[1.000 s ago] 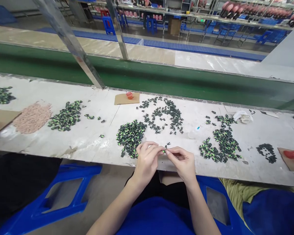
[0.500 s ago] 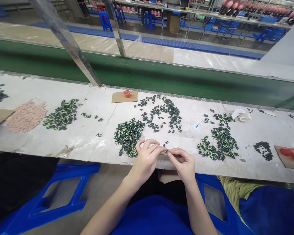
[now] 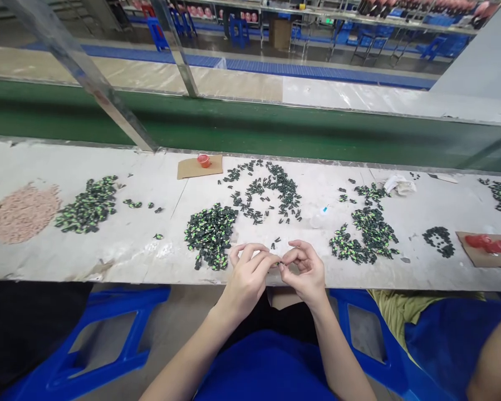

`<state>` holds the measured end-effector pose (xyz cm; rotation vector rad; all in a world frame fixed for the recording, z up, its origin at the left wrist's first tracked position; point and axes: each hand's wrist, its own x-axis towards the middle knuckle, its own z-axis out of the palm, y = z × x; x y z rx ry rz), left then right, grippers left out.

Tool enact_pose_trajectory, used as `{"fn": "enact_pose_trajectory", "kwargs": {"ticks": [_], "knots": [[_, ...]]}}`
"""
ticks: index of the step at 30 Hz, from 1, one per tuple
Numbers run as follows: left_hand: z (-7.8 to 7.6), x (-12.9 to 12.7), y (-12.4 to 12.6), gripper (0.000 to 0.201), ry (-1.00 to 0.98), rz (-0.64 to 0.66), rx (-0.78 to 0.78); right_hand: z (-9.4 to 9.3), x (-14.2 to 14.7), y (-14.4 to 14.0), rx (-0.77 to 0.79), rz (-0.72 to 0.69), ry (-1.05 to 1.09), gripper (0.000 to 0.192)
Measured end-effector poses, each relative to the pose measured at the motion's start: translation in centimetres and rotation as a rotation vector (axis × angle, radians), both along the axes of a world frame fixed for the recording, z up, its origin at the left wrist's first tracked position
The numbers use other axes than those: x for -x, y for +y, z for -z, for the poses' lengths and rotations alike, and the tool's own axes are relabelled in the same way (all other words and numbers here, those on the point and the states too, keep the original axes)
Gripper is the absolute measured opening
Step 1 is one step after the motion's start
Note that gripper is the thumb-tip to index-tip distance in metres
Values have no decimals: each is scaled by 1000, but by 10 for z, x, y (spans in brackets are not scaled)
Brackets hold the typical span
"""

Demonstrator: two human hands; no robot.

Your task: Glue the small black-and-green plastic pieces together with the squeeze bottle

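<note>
Hands pinch part (tiny)

A long white desk runs across the middle. At the far left lies a pink pile. A small red cup sits on a card. A green belt runs behind. A blue stool stands at the lower left.

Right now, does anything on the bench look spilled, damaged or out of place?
Nothing looks damaged. A few stray pieces lie apart from the left green-and-black heap, and a crumpled white wrapper sits near the table's far edge.
</note>
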<state>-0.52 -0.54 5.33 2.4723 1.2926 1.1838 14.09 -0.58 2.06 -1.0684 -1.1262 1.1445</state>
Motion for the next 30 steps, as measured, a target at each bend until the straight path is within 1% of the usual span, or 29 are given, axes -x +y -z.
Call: {"fn": "enact_pose_trajectory", "kwargs": {"ticks": [3, 5, 7, 8, 9, 10, 11, 12, 14, 16, 19, 20, 21, 24, 27, 30], "knots": [[4, -5, -8, 25, -28, 13, -25, 8, -6, -4, 7, -28, 13, 36], [9, -9, -13, 26, -22, 61, 2, 12, -15, -8, 8, -62, -37, 28], [15, -11, -11, 29, 28, 149, 66, 12, -27, -12, -24, -74, -152, 17], [16, -11, -6, 31, 60, 192, 100, 11, -35, -13, -52, -52, -228, 12], [17, -11, 2, 33, 88, 223, 128, 10, -45, -14, -84, 2, -310, 10], [17, -11, 13, 35, 106, 230, 146, 8, -55, -13, -114, 101, -392, 11], [16, -10, 28, 35, 102, 200, 146, 6, -66, -11, -137, 221, -474, 12], [14, -11, 46, 34, 90, 144, 156, 4, -77, -7, -157, 382, -544, 13], [9, -13, 86, 34, 85, 27, 200, 1, -97, 3, -172, 631, -680, 15], [4, -20, 128, 38, 168, -2, 247, -2, -110, 14, -218, 768, -830, 17], [5, -35, 180, 44, 367, 8, 353, -7, -112, 22, -310, 901, -993, 20], [8, -41, 193, 46, 425, 11, 393, -8, -109, 22, -334, 920, -1013, 21], [11, -45, 203, 48, 444, 9, 406, -9, -105, 21, -352, 920, -1020, 22], [24, -53, 221, 54, 460, -8, 424, -9, -93, 16, -398, 833, -1011, 23], [34, -51, 219, 56, 479, 25, 432, -6, -86, 11, -406, 758, -996, 25], [36, -45, 199, 59, 508, 95, 440, -2, -81, 11, -380, 745, -975, 25]]}}
